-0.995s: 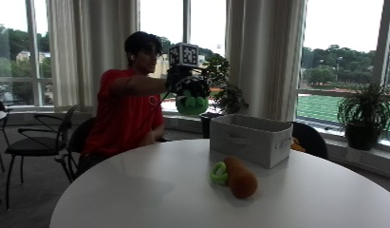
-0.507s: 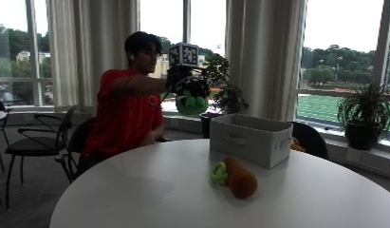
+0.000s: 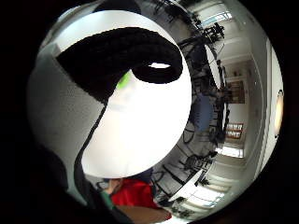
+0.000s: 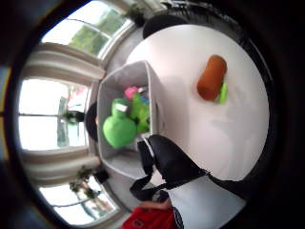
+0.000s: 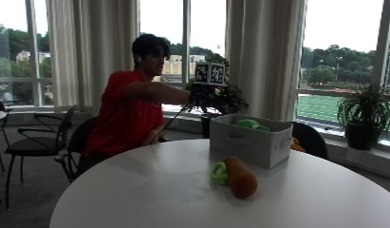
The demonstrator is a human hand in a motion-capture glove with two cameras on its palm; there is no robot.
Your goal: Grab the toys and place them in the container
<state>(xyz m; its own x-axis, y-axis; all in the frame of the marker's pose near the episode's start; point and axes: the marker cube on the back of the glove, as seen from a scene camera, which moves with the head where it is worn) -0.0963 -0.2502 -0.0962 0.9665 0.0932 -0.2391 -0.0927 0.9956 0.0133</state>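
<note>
— What's different from half a second back?

— The big green toy (image 5: 248, 124) was up by the gloved hand (image 5: 204, 96); now it lies inside the grey container (image 5: 250, 140), next to other green and pink toys (image 4: 136, 102).

— And the hand?

— It hangs above the container's near edge with nothing in it. How far the fingers are spread, I cannot tell.

— What remains outside?

— An orange plush carrot (image 5: 239, 176) with green leaves (image 5: 218, 173) lies on the white tabletop (image 5: 150, 190), just in front of the container, apart from it.

— Anything in the way?

— Nothing between them. A potted plant (image 5: 221, 100) stands behind the hand, another plant (image 5: 364, 115) by the window, chairs (image 5: 40, 142) behind the person.
</note>
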